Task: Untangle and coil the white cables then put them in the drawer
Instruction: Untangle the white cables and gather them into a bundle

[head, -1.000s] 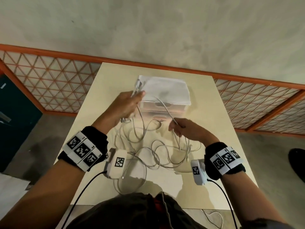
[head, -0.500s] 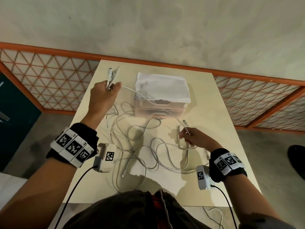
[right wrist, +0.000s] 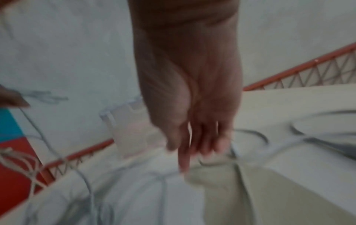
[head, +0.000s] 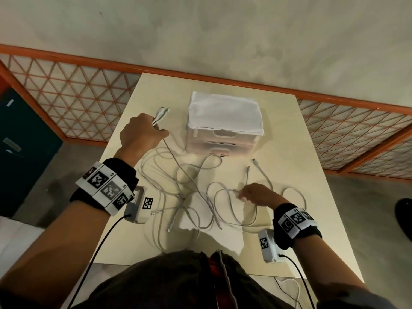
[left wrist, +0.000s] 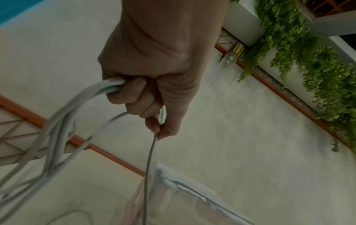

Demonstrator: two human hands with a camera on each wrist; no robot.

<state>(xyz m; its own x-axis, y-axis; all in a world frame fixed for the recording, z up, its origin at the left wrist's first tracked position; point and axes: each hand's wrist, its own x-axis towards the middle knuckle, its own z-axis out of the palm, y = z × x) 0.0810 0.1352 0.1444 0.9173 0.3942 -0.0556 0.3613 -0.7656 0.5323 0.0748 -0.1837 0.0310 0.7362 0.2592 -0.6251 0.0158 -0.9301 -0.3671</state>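
Observation:
A tangle of white cables (head: 191,197) lies spread over the pale table (head: 289,152). My left hand (head: 142,132) is raised left of the drawer unit and grips several cable ends, whose plugs (head: 161,113) stick out beyond its fist. In the left wrist view the left hand (left wrist: 138,91) is curled round the white cables (left wrist: 57,121). My right hand (head: 256,194) is low over the table, its straight fingers touching a cable loop (head: 225,190). The right wrist view is blurred and shows the right hand (right wrist: 192,144) with fingers extended downward. Two loose plugs (head: 254,160) lie beyond it.
The translucent drawer unit (head: 220,141), with a white cloth (head: 223,112) on top, stands at the table's back middle, drawers closed. An orange lattice railing (head: 66,97) runs behind. A dark cabinet (head: 17,141) stands left. Another white cable (head: 287,284) lies on the floor.
My left hand carried the cable ends from over the drawer unit to its left. My right hand let go of its cable ends and dropped toward the near loops.

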